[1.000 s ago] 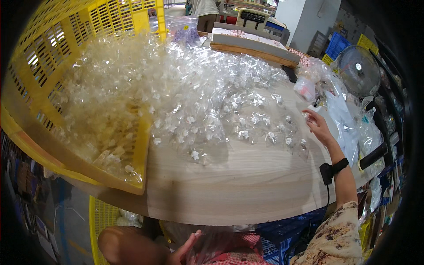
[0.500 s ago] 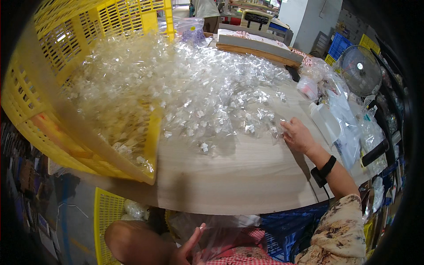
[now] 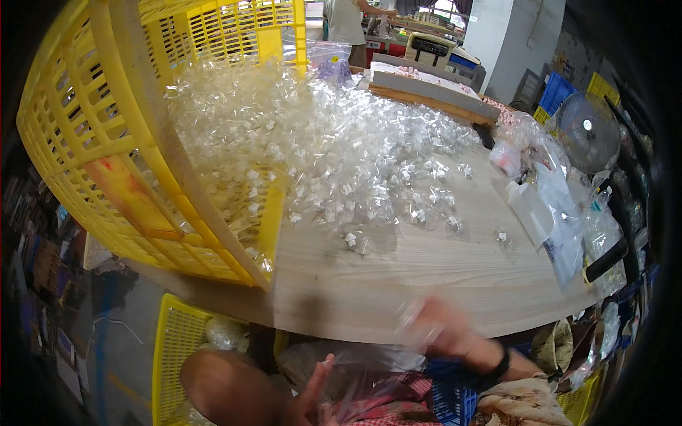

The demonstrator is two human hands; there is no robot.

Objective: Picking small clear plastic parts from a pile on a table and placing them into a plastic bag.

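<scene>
Holding: the left hand (image 3: 312,394) pinches the mouth of a clear plastic bag (image 3: 355,373) low at the person's lap, fingers closed on the film so the opening faces up toward the desk edge.
Right hand: the right hand (image 3: 444,330) is blurred just at the near edge of the desk (image 3: 426,284), above the bag; whether it grips anything I cannot tell.
Stock: small clear packets (image 3: 341,156), each with a white piece inside, lie heaped across the far half of the desk.
Crate: a yellow crate (image 3: 106,142) is tipped on its side at the left, its mouth toward the heap, so the contents spill onto the wood.
Open room: a bare wooden strip runs between the heap and the near edge, with only a few stray packets on it.
Edges: the right side is crowded by a white bottle (image 3: 529,206), loose bags and a small fan (image 3: 588,131); a second yellow basket (image 3: 181,341) sits below the desk at the left.
</scene>
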